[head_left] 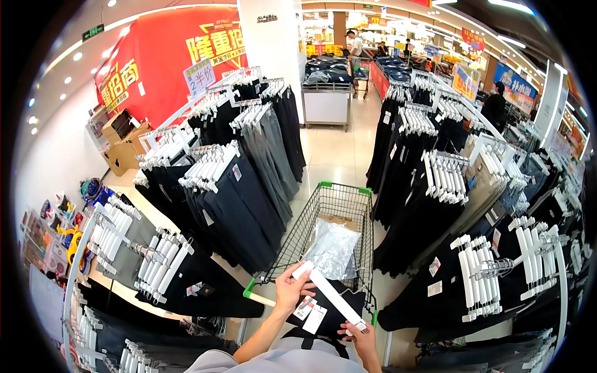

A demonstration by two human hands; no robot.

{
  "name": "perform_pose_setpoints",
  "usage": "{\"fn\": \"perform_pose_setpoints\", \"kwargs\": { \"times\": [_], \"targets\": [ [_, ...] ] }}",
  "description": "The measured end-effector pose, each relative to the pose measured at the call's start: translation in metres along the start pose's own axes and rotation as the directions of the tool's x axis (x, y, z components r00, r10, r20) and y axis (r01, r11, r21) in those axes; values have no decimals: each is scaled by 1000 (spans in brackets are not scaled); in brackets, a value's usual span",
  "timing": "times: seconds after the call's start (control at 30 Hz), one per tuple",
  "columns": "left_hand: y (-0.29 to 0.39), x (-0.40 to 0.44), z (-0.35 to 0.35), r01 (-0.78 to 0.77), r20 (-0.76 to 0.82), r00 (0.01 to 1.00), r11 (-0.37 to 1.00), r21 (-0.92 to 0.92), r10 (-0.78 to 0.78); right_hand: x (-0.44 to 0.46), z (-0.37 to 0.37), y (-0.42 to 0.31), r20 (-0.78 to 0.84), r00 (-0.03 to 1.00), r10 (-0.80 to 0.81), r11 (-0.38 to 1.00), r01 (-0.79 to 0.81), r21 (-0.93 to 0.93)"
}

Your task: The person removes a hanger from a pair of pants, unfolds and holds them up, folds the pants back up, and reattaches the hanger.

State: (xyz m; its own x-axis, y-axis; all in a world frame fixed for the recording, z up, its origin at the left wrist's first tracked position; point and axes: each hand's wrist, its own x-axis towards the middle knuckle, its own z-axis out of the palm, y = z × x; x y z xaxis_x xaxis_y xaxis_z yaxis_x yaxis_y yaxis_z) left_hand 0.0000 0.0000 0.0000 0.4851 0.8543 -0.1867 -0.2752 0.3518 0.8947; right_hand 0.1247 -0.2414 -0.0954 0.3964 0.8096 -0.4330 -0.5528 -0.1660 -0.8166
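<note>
My left hand [292,290] is closed around the upper end of a white trouser hanger [334,297]. At the lower end, my right hand [360,341] grips the same hanger, which slants down to the right in front of my body. Dark trousers [352,294] lie under the hanger, with white paper tags [315,318] showing beside it. Whether the trousers are clipped to the hanger cannot be made out. Just ahead is a wire shopping cart [297,231] with green corners. A clear plastic bag [333,247] lies in it, on a piece of brown cardboard [336,220].
Racks of hanging trousers line both sides, with grey-blue trousers [239,208] left and black trousers [418,214] right. Nearer racks [163,264] curve close on either side. A tiled aisle [333,155] runs ahead to a display bin [326,107]. A person [355,45] stands by another cart.
</note>
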Motion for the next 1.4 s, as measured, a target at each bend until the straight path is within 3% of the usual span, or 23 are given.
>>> {"fn": "perform_pose_setpoints", "kwargs": {
  "times": [0.07,0.1,0.17,0.23,0.27,0.3,0.43,0.53,0.57,0.63,0.7,0.77,0.8,0.87,1.13,1.23,1.4],
  "targets": [
    [7,2,-2,-12,23,1000,999,32,11,-1,10,6,-11,1000,-9,990,10,142],
    [-15,8,16,21,1,1000,999,-31,-21,-12,-10,-22,-35,999,22,993,-18,118],
    [2,25,5,17,-7,1000,1000,-1,-17,2,17,-22,-158,943,-293,932,319,172],
    [11,37,-3,10,-19,1000,998,56,-9,16,10,-28,-435,769,-468,877,465,-121],
    [9,43,-6,16,-28,1000,998,60,-15,24,-4,-24,-502,630,-592,803,511,-306],
    [5,47,-10,30,-38,999,997,66,-27,21,-1,-41,-519,568,-639,761,562,-323],
    [-11,58,-15,131,-9,991,990,42,-131,29,67,-108,-296,747,-595,780,447,-439],
    [-27,60,-14,194,90,977,981,19,-195,77,113,-124,1,751,-660,503,443,-742],
    [-36,59,-15,218,124,968,976,13,-218,93,122,-124,80,752,-655,389,426,-817],
    [-49,56,-17,292,191,941,956,-39,-280,111,138,-143,147,930,-337,461,298,-836],
    [-45,53,-19,363,185,919,930,-53,-348,126,132,-131,146,941,-305,434,274,-858],
    [-35,58,-30,404,270,888,913,-65,-373,132,140,-137,98,974,-206,513,193,-836],
    [-31,60,-35,409,267,886,910,-66,-378,135,141,-132,60,984,-170,682,162,-713],
    [-25,66,-45,390,396,847,921,-10,-354,138,140,-131,70,991,-115,751,133,-647],
    [-33,76,-70,430,402,815,901,61,-417,158,127,-115,244,966,81,877,47,-478],
    [-30,73,-72,444,394,812,894,63,-431,159,129,-118,299,933,198,914,-66,-399],
    [-31,70,-64,404,332,854,913,64,-401,167,118,-99,313,940,136,942,-25,-335]
  ]
}}
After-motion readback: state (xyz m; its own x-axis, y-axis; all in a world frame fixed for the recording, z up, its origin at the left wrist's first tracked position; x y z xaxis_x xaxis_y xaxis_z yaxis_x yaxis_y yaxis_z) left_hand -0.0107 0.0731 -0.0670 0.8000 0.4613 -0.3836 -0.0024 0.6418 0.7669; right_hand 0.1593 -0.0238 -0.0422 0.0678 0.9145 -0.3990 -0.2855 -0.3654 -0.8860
